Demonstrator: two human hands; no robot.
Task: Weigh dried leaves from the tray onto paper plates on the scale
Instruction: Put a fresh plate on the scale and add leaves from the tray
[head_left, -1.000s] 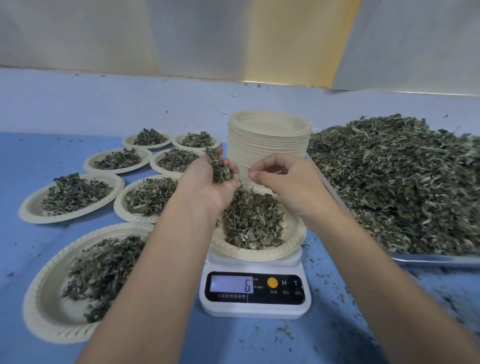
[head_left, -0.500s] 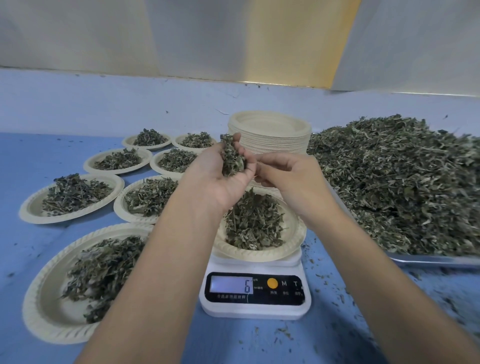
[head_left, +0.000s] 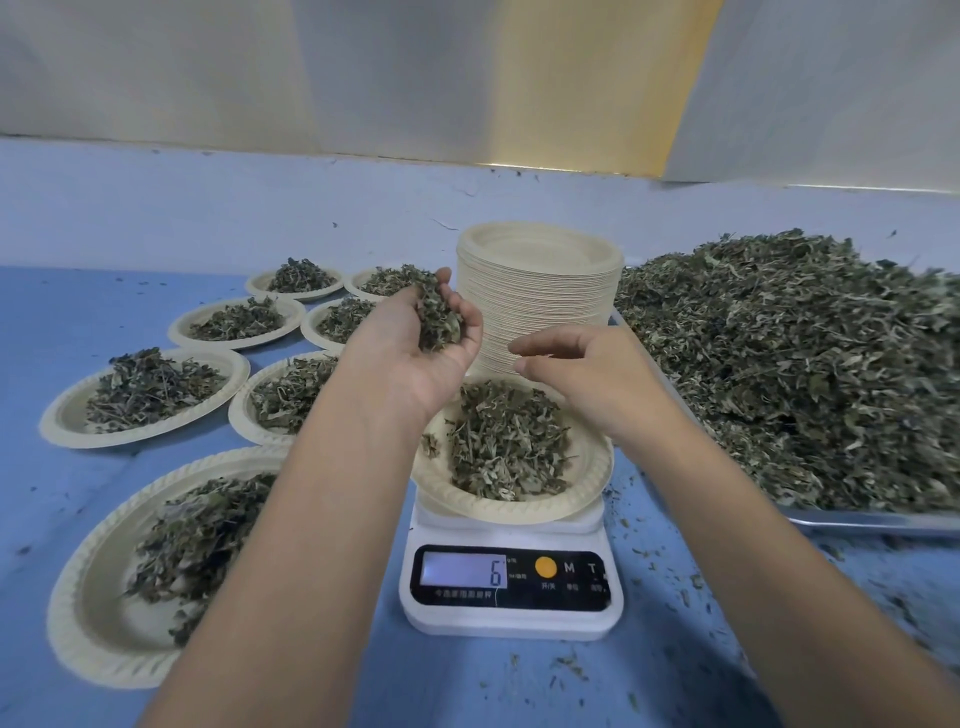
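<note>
The left hand (head_left: 423, 345) is raised palm-up above the far-left edge of the scale, its fingers curled up round a clump of dried leaves (head_left: 437, 316) that it cups. The right hand (head_left: 579, 371) hovers beside it over the plate, its fingers loosely bent and pointing left; it seems to hold nothing, though a small scrap at the fingertips would be hard to see.

Under both hands a paper plate (head_left: 519, 512) sits on the white scale (head_left: 511, 616) with a mound of leaves, and the display reads 6. A stack of empty plates (head_left: 540, 291) stands behind it. The metal tray (head_left: 872, 522) to the right carries a large leaf heap (head_left: 805, 364). Filled plates (head_left: 145, 395) lie on the blue table (head_left: 78, 312) to the left.
</note>
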